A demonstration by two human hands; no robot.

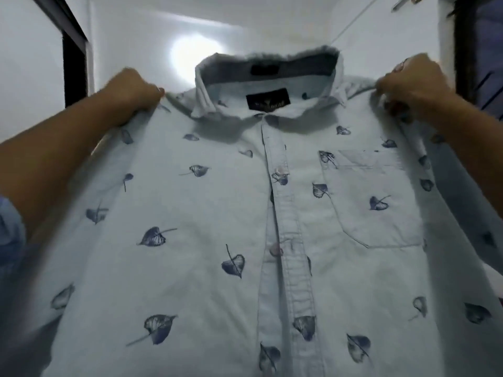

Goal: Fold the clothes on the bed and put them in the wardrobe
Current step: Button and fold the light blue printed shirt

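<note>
A pale blue button-up shirt [206, 202] printed with dark blue leaves hangs spread out in front of me, front side facing me, collar at the top and chest pocket on the right. My left hand [133, 89] grips its left shoulder seam. My right hand [411, 85] grips the right shoulder seam. The shirt fills most of the view and hides the bed and everything below.
Behind the shirt is a white wall [152, 36] with a bright light reflection. A dark doorway or frame [73, 61] stands at the upper left, and a dark opening [479, 50] at the upper right.
</note>
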